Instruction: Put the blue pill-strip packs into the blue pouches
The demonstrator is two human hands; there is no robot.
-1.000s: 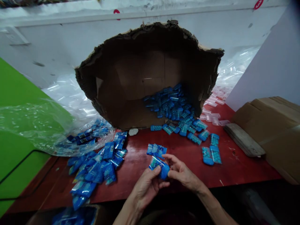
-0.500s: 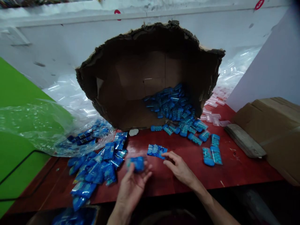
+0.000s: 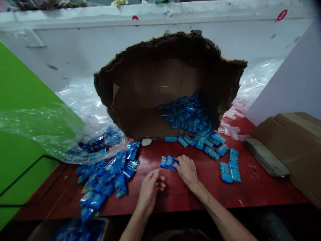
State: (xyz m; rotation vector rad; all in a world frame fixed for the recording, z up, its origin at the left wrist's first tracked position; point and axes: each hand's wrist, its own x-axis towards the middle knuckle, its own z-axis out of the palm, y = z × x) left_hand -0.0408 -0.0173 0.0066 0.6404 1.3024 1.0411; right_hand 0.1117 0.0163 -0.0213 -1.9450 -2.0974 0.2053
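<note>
My right hand (image 3: 187,171) has its thumb and fingers closed over the right end of a small stack of flat blue printed packets (image 3: 167,162) on the red tabletop (image 3: 173,194). Its fingers hide that end of the stack. To the left and nearer me, my left hand (image 3: 149,188) hovers with fingers loosely curled and apart, and no item shows in it. Beyond its left side spreads a pile of shiny blue filled packets (image 3: 107,177). Right of my right hand lie several clear tubes with blue caps and blue beads (image 3: 230,171).
A torn-edged cardboard box (image 3: 140,90) lies open toward me, with many blue-capped tubes (image 3: 190,115) spilling out. Clear plastic film (image 3: 67,134) covers packets at left. A brown carton (image 3: 296,144) stands right. Below the front edge, a box holds more blue packets (image 3: 77,231).
The blurred blue packet at my left hand is gone from it. My right hand has moved onto the end of the flat stack. The whole view has shifted slightly.
</note>
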